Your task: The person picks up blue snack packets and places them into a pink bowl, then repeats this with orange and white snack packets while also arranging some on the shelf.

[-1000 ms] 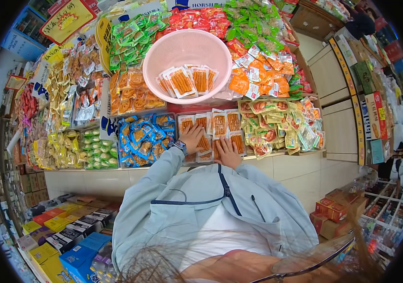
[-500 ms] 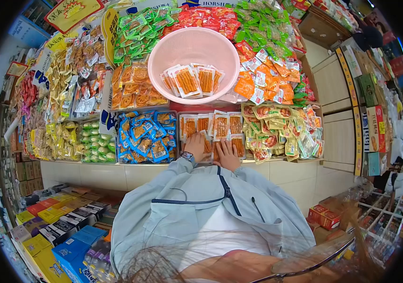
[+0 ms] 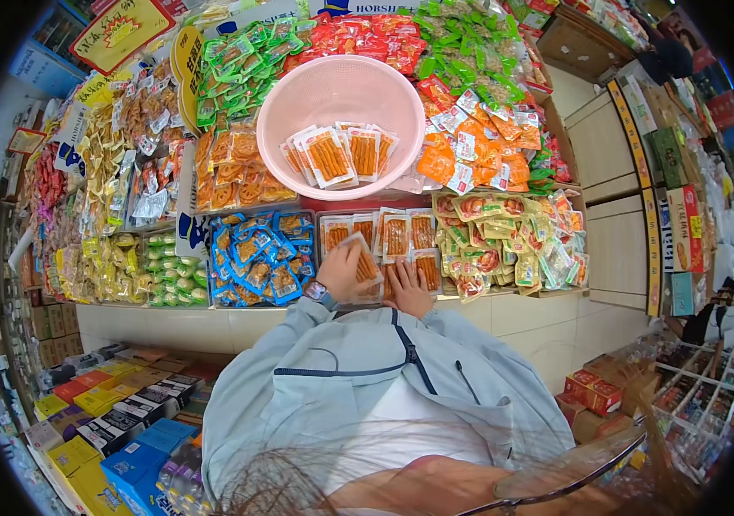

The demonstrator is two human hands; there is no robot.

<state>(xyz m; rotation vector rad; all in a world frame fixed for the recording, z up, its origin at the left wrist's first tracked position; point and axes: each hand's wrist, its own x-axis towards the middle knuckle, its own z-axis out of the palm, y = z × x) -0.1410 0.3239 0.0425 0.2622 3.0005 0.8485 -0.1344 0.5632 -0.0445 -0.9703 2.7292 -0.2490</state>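
My left hand (image 3: 338, 273), with a watch on its wrist, is closed on a clear-and-white snack packet (image 3: 365, 265) of orange-brown sticks, which is tilted over the bin. Flat on the packets at the front of the same bin lies my right hand (image 3: 409, 289), its fingers spread. Rows of matching stick packets (image 3: 395, 236) fill the bin behind both hands. Beyond it stands a pink plastic basket (image 3: 341, 77), holding several similar packets (image 3: 329, 156) in an overlapping pile.
Blue snack packets (image 3: 257, 258) sit left of the bin, and yellowish ones (image 3: 487, 232) to its right. Orange packets (image 3: 470, 142) lie beside the basket. Stacked boxes (image 3: 139, 451) are on the lower left. A red box (image 3: 592, 390) is at lower right.
My left hand has gone from lying on the packets to gripping one, now raised and tilted. My right hand stays flat on the packets. The view has shifted slightly.
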